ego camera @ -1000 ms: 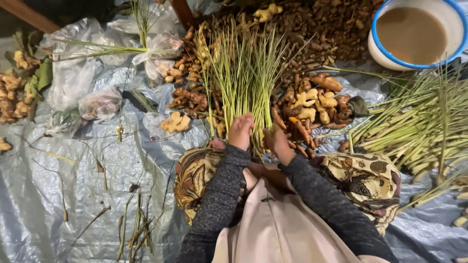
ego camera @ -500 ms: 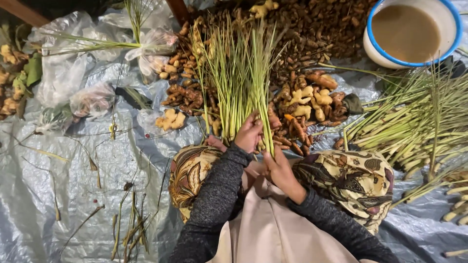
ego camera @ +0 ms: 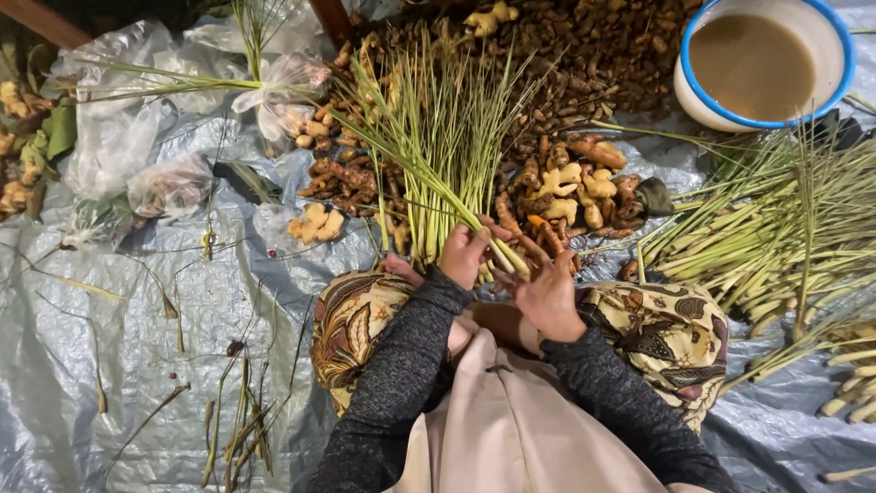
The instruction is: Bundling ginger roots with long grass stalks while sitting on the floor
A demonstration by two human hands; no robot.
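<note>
- Gripping a bundle of lemongrass stalks (ego camera: 447, 155): left hand (ego camera: 467, 254) is curled around the pale stalk bases at frame centre, fingers closed on them.
- Right hand (ego camera: 547, 290) sits just beside, lower right of the left; fingers half spread, fingertips touching the stalk ends. Can't tell if it has any real hold on them.
- Bundle fans upward toward the top centre of the frame, green tips over a pile of brown roots (ego camera: 584, 64).
- Ginger-like rhizomes (ego camera: 575, 183) lie just right of the bundle; a smaller heap (ego camera: 315, 224) to its left.
- Loose lemongrass heap (ego camera: 776, 228) at right of frame, well apart from the hands.
- White bowl with blue rim (ego camera: 835, 91), upper right, holds cloudy brown liquid.
- Clear plastic bags (ego camera: 119, 137) upper left; everything rests on a grey tarp (ego camera: 137, 319) on the floor.
- Patterned cloth (ego camera: 365, 319) covers the person's knees, either side of the hands.
- Judgement: step in hand looks like gathering and evening up the stalk bases into one bunch.
- Judgement: next move calls for the left hand to keep the bases tight while the right squares the ends flush; loose grip lets stalks splay.
</note>
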